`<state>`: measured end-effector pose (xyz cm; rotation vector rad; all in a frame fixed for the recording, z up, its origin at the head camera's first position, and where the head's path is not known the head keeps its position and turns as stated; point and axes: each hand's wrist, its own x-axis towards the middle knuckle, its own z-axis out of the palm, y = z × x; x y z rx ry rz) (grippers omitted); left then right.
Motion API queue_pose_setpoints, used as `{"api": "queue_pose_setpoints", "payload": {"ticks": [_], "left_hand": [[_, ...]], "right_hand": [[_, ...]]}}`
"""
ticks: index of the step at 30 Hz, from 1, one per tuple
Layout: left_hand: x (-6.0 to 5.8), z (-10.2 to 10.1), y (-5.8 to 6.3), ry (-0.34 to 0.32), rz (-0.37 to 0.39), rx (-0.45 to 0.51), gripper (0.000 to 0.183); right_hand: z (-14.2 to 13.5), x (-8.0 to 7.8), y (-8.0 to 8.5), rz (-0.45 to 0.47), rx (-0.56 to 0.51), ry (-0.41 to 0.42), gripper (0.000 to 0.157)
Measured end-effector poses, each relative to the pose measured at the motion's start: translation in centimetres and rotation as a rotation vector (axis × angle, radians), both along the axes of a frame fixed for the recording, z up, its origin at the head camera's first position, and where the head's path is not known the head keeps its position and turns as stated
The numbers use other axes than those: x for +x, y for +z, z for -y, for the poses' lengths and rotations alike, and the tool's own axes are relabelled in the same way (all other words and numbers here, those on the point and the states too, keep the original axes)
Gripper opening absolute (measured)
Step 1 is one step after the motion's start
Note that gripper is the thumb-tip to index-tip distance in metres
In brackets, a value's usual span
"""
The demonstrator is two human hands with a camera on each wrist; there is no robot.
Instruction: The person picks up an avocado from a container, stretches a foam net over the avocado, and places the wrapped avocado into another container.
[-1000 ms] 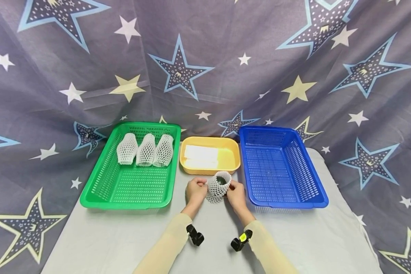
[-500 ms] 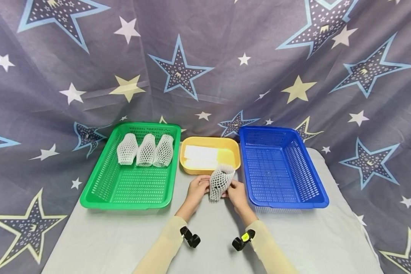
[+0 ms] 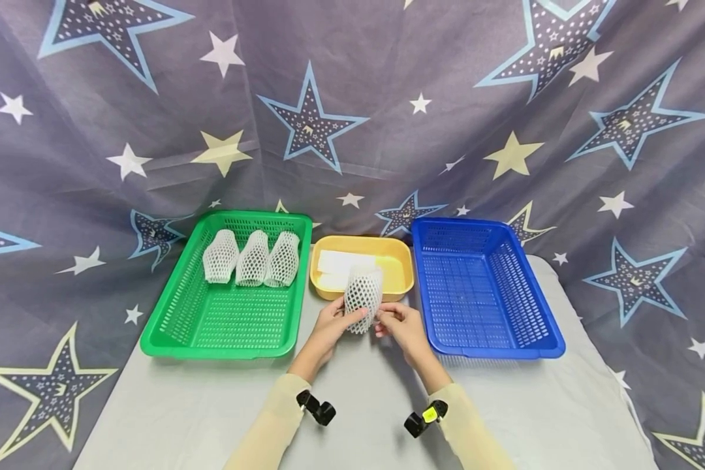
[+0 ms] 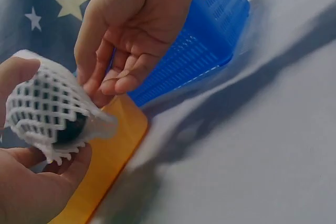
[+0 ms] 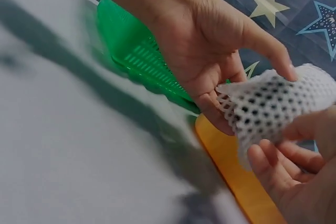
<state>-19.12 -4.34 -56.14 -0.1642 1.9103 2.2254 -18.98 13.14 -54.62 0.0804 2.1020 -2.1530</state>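
Observation:
A white foam net sleeve (image 3: 363,297) stands up between the two hands, just in front of the yellow tray. Inside its mesh, the left wrist view shows a dark, rounded thing (image 4: 71,131) at the open end; its kind is unclear. My left hand (image 3: 329,328) grips the sleeve, thumb across the near side and fingers behind. On the other side, the right hand (image 3: 404,328) has its thumb and fingertips together at the sleeve's lower edge, pinching the net. In the green basket (image 3: 247,324) lie 3 similar white net-covered things (image 3: 251,261), side by side.
The yellow tray (image 3: 398,269), with white flat pieces (image 3: 336,262) in it, stands behind the hands. To the right is a blue basket (image 3: 467,313). A star-patterned curtain (image 3: 352,117) hangs behind the pale cloth-covered table (image 3: 364,418).
The net sleeve has turned upright and shifted left, and its dark opening has swung out of the head view. The left hand has moved from the sleeve's edge to round its body.

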Motion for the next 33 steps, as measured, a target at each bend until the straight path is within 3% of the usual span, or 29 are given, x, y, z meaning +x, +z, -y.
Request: {"api": "queue_pose_setpoints", "payload": {"ticks": [5, 10, 18, 24, 33], "left_hand": [[-0.2, 0.5, 0.0, -0.016, 0.011, 0.092, 0.065], [-0.2, 0.9, 0.0, -0.025, 0.053, 0.149, 0.060], [0.1, 1.3, 0.2, -0.079, 0.103, 0.211, 0.061], [0.3, 1.3, 0.5, -0.103, 0.100, 0.249, 0.064], [0.8, 0.9, 0.8, -0.070, 0.091, 0.190, 0.069]], "right_hand": [[-0.2, 0.2, 0.6, -0.071, 0.026, 0.033, 0.026], [-0.3, 0.2, 0.8, -0.136, 0.030, 0.066, 0.045], [-0.4, 0.0, 1.1, -0.009, -0.126, 0.167, 0.059], [-0.3, -0.2, 1.1, 0.025, -0.127, 0.202, 0.059], [-0.1, 0.0, 1.4, 0.041, -0.121, 0.182, 0.056]]}}
